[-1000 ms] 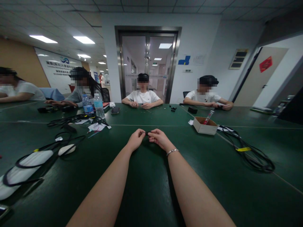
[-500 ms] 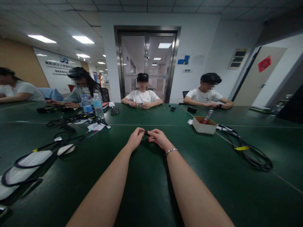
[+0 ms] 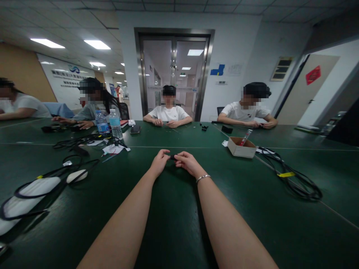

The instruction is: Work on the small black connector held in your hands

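A small black object [image 3: 173, 157] is held between my two hands, low over the green table; its kind is too small to tell. My right hand [image 3: 188, 163] pinches its right end between thumb and fingers, and the other fingers are curled under. At its left end is my left hand [image 3: 160, 163], with bent fingers closed on it and partly hidden behind the hand. A silver bracelet [image 3: 203, 178] circles my right wrist. Both forearms reach forward across the tabletop.
A green table [image 3: 174, 224] spans the view. To the right are a small box [image 3: 241, 150] with a tube in it and a coiled black cable [image 3: 300, 183]. On the left lie more cables, paper scraps [image 3: 113, 149] and two bottles [image 3: 115, 125]. Several people sit opposite.
My left hand has shifted slightly left, its upper fingers a little raised from the black object. My right hand stays nearly still. The person at far right has turned their head.
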{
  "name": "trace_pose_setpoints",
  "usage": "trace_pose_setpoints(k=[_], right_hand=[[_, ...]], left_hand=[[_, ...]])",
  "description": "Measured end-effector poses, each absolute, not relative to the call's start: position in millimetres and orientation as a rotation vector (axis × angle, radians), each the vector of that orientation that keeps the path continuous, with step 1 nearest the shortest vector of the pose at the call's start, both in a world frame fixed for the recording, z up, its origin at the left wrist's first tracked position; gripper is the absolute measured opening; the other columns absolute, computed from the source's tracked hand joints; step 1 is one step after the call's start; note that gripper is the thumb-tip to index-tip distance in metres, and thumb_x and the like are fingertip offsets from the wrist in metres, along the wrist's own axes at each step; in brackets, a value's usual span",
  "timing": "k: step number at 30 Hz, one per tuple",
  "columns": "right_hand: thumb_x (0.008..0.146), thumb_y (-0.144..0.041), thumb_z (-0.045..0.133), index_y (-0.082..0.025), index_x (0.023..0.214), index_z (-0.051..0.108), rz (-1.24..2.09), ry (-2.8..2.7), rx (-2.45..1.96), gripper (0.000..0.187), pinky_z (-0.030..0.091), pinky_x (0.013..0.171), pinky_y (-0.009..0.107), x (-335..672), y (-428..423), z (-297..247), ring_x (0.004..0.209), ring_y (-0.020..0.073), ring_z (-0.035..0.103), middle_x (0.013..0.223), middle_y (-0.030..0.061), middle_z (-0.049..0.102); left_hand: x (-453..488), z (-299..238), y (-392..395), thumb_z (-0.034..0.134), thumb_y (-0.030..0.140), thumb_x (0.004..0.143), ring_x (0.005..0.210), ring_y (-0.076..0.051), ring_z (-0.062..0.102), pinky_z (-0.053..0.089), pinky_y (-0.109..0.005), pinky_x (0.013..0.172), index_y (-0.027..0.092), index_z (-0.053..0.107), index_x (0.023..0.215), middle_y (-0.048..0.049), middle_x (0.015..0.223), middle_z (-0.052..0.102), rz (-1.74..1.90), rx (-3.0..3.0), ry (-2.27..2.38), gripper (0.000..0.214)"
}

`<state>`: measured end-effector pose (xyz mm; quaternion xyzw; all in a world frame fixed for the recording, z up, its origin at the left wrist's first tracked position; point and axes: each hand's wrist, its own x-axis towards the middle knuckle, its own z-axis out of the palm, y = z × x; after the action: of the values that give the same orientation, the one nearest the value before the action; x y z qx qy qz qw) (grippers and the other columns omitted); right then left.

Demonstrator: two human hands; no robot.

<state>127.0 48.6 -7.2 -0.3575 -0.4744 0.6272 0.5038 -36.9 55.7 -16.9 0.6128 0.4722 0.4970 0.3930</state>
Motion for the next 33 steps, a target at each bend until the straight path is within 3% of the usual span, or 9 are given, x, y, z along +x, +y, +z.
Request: trace_pose_setpoints(k=[6,9,13,17,21,33], right_hand=[[0.068,-0.017,0.081,-0.014,0.075,0.054,1.519,-1.133,-0.866,0.028,0.053,0.049,0.016,127.2,49.8,-8.2,0.051,0.0091,0.060,0.063,0.0007,0.061],[0.068,-0.017,0.081,-0.014,0.075,0.054,1.519,-1.129,-0.865,0.028,0.054,0.049,0.016,126.8,49.8,-8.1,0.050,0.0088,0.060,0.063,0.0003,0.061],[0.065,-0.016,0.083,-0.014,0.074,0.054,1.511,-1.119,-0.871,0.030,0.053,0.047,0.016,126.2,49.3,-7.1,0.049,0.0087,0.059,0.063,0.0000,0.061],[0.066,-0.015,0.082,-0.014,0.075,0.054,1.519,-1.108,-0.873,0.030,0.053,0.047,0.017,126.0,49.5,-6.8,0.049,0.0092,0.059,0.064,0.0005,0.062],[0.067,-0.014,0.082,-0.014,0.075,0.053,1.517,-1.109,-0.873,0.029,0.053,0.047,0.017,126.0,50.1,-7.3,0.049,0.0091,0.059,0.063,-0.0004,0.061],[0.069,-0.012,0.079,-0.013,0.075,0.054,1.524,-1.115,-0.877,0.026,0.054,0.049,0.017,126.0,48.9,-5.7,0.050,0.0091,0.060,0.067,0.0020,0.063]], left_hand=[[-36.3,-15.6,54.6,0.047,0.038,0.082,0.061,-0.012,0.050,0.038,-0.023,0.059,0.019,0.056,0.104,-0.0001,0.070,0.055,1.257,1.557,1.202,0.030],[-36.2,-15.5,53.5,0.041,0.042,0.085,0.055,-0.012,0.046,0.035,-0.023,0.055,0.018,0.054,0.106,0.0020,0.062,0.050,1.210,1.566,1.193,0.034],[-36.6,-17.6,54.6,0.050,0.030,0.080,0.059,-0.011,0.048,0.036,-0.022,0.057,0.019,0.054,0.108,0.0023,0.066,0.051,1.209,1.608,1.187,0.030],[-36.7,-20.0,57.6,0.042,0.033,0.085,0.054,-0.011,0.045,0.034,-0.021,0.052,0.018,0.054,0.104,0.0021,0.062,0.050,1.224,1.541,1.148,0.027],[-36.5,-20.3,59.0,0.047,0.027,0.081,0.057,-0.011,0.047,0.035,-0.020,0.052,0.018,0.053,0.102,0.0009,0.068,0.053,1.254,1.522,1.154,0.023],[-35.6,-17.5,55.1,0.043,0.037,0.084,0.049,-0.010,0.042,0.031,-0.021,0.048,0.018,0.054,0.100,0.0029,0.057,0.047,1.223,1.502,1.182,0.027]])
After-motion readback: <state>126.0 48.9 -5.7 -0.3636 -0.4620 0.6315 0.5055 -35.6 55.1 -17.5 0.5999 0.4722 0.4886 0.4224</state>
